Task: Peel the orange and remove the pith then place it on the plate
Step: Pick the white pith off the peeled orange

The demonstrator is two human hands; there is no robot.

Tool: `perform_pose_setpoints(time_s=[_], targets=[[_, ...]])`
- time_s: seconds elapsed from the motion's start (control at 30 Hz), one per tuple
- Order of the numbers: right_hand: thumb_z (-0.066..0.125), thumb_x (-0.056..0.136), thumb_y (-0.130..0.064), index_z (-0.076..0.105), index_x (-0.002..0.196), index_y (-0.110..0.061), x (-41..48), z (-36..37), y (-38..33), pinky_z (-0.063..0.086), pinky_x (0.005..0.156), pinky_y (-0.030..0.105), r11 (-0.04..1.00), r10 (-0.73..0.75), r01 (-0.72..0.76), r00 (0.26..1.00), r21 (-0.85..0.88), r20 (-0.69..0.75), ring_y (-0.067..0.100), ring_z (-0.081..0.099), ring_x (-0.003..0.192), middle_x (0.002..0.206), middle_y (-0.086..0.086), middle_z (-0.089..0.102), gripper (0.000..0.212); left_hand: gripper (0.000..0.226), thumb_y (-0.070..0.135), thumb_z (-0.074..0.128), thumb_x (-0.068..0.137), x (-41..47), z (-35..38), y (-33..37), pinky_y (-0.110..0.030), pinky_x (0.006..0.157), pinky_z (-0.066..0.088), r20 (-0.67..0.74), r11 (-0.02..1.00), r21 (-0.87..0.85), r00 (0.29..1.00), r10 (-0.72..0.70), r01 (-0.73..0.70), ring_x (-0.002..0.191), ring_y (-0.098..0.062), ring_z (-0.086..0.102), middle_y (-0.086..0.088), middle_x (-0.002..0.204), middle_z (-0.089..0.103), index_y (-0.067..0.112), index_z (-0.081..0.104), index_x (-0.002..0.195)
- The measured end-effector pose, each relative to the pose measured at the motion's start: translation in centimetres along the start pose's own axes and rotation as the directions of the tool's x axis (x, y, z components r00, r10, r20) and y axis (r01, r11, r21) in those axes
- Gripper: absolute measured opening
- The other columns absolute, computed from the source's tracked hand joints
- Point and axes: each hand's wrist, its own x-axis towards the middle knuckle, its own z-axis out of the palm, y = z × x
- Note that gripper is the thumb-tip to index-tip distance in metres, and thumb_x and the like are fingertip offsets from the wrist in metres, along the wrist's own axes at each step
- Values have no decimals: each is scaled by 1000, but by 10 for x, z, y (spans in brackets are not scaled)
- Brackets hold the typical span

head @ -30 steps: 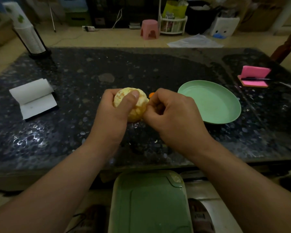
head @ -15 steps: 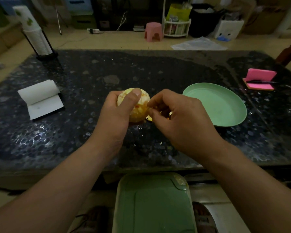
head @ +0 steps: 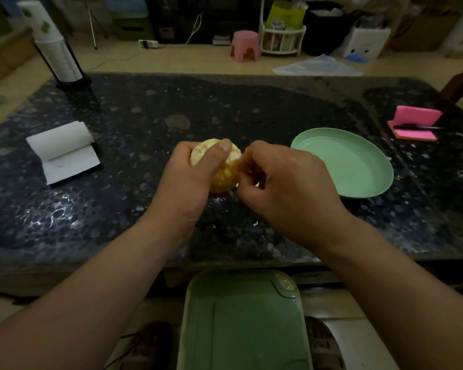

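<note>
Since half a second ago the right hand [head: 286, 188] has closed back in on the fruit: its fingertips, then a little apart from it, now touch the fruit's right side.

A dark speckled table [head: 145, 116] fills the view. A pale green plate [head: 345, 161] sits on it just right of the hands, with nothing on it. A white notepad [head: 64, 153] lies well off to the left.

The left hand [head: 182, 182] holds the orange [head: 225, 172] above the middle of the table. Its fingers are wrapped round the far side and its thumb is pressed over the top. The fruit looks almost wholly peeled, pale yellow with whitish patches.

The right hand's fingers are curled, with thumb and forefinger pinched together against the fruit. A tiny peel scrap [head: 247, 149] shows at the fingertips. Whether they also grip pith is hidden.

By the look of it, this is the pith-picking step, late in the task. The next move probably calls for a short pull away from the fruit to strip what is pinched. The left hand would then turn the orange to expose any remaining white. Only after that would it go right, onto the plate.
</note>
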Motion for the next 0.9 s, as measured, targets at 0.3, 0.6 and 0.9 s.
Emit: perform_pose_setpoints(time_s=[0.3, 0.6, 0.9], targets=[[66, 92, -30, 62, 87, -23, -2, 0, -2, 49, 55, 36, 993, 44, -40, 999, 107, -29, 10, 53, 64, 73, -9, 59, 9, 50, 53, 69, 83, -1, 1, 0, -34, 71, 62, 41, 999, -41, 999, -11, 13, 86, -15, 74, -6, 109, 73, 17, 63, 118], [74, 91, -23, 63, 85, -23, -3, 1, 5, 47, 55, 38, 983, 117, -106, 991, 148, -70, 13, 53, 63, 70, -8, 58, 13, 65, 49, 67, 86, -1, 0, 7, -44, 75, 64, 57, 975, -206, 996, -74, 85, 92, -24, 76, -15, 119, 74, 6, 61, 135], [72, 98, -32, 71, 107, -26, -4, -4, 0, 50, 61, 29, 986, 69, -64, 997, 152, -26, 5, 58, 70, 84, -17, 63, 10, 56, 45, 65, 98, 2, -2, 5, -41, 77, 64, 68, 976, -205, 995, -67, 79, 91, -21, 75, -12, 114, 75, 4, 60, 136]])
